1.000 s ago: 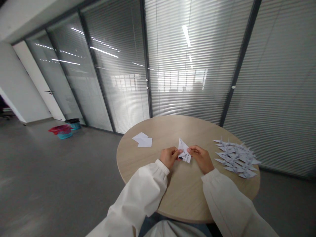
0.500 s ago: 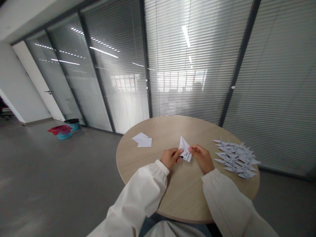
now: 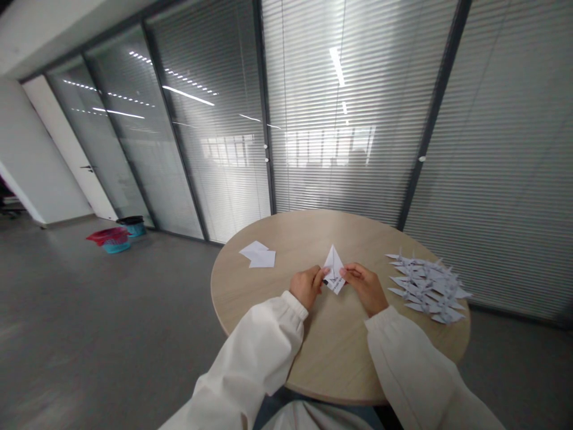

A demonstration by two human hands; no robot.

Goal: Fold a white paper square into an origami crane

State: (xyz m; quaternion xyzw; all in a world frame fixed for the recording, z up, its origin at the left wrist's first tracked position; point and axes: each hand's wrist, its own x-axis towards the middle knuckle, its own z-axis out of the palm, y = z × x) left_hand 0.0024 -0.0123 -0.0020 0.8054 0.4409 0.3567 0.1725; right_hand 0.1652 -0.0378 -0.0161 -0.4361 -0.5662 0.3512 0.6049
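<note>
Between my two hands is a folded sheet of white paper (image 3: 333, 270), kite-shaped, its narrow point facing away from me and some dark print near its lower end. My left hand (image 3: 307, 285) pinches its left edge, thumb on top. From the other side, my right hand (image 3: 366, 287) grips the right edge with thumb and fingers. The fingers under the paper are partly hidden. Both hands are just over the middle of the round wooden table (image 3: 331, 352).
Flat white paper pieces (image 3: 262, 258) lie at the table's left. Many folded paper cranes (image 3: 427, 286) are gathered in rows at the right edge. Beyond stands a glass wall with blinds (image 3: 340, 179). Two bins, one red-lined (image 3: 111, 240) and one black-lined (image 3: 132, 226), stand on the floor at left.
The folded paper has turned slightly, its tip shifting a little right and its lower end left. Its centre flaps now meet more evenly. Both hands keep hold with small finger shifts.
</note>
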